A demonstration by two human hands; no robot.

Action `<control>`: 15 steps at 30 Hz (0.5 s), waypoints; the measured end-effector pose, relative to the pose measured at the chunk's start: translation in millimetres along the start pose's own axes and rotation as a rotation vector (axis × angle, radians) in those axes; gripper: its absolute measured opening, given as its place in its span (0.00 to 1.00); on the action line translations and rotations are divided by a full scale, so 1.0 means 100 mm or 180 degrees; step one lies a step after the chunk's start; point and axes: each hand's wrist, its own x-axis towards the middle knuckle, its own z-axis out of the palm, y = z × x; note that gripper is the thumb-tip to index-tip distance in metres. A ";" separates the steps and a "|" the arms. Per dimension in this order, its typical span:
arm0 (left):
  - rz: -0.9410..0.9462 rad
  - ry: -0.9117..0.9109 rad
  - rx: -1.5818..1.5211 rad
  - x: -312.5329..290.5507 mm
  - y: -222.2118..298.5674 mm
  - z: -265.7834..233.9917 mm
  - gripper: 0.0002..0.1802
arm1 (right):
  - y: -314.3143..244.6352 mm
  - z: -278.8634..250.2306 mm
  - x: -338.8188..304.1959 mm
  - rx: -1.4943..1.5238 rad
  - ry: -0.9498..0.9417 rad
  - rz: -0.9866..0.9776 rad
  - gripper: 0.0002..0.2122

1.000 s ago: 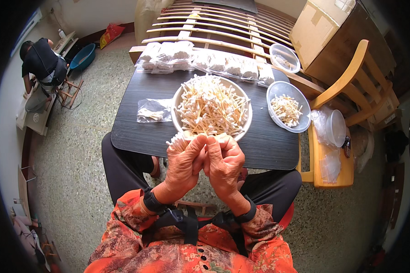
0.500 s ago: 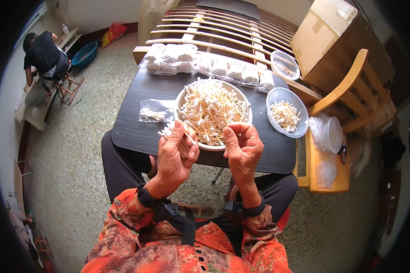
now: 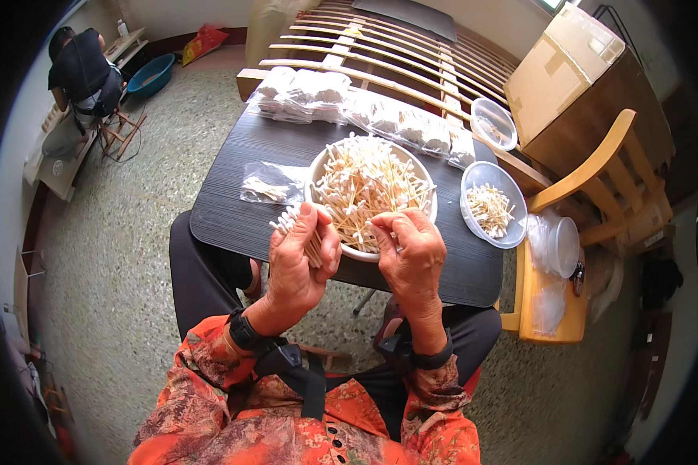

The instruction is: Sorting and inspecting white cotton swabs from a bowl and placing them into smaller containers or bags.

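Note:
A bundle of cotton swabs point(image 3: 288, 220) with white tips is gripped in my left hand point(image 3: 301, 260), in front of the bowl's near left edge. My right hand point(image 3: 412, 252) is at the near right rim of the white bowl point(image 3: 312, 190), thumb and fingers pinched by the loose cotton swabs point(image 3: 368, 182) heaped inside. Whether a swab sits between those fingertips is too small to make out. Left of the bowl lies a clear plastic bag point(image 3: 274, 183) with a few swabs in it. To the right stands a translucent bowl point(image 3: 467, 203) holding a smaller pile of swabs.
Packed bags of swabs point(image 3: 380, 116) line the far side of the dark table point(image 3: 233, 217). Behind it is a slatted wooden frame point(image 3: 372, 74) with a clear tub point(image 3: 493, 124) and a cardboard box point(image 3: 570, 66). A wooden chair point(image 3: 554, 329) stands right. Another person point(image 3: 85, 74) sits far left.
My right hand has come down to the swabs at the bowl's near edge, its fingers pinching closer. My left hand keeps its bundle. The whole view has shifted slightly.

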 end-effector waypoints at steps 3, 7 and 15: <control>0.0020 0.0097 0.0146 -0.01 0.01 0.02 0.15 | 0.00 0.02 0.01 -0.0366 -0.0171 -0.0092 0.04; 0.0010 0.0128 0.0238 -0.01 0.01 0.02 0.16 | -0.04 0.01 0.01 -0.0693 -0.0338 -0.0050 0.04; 0.0005 0.0229 0.0343 0.01 -0.03 0.02 0.17 | -0.04 -0.03 0.06 -0.0578 -0.0506 0.0015 0.04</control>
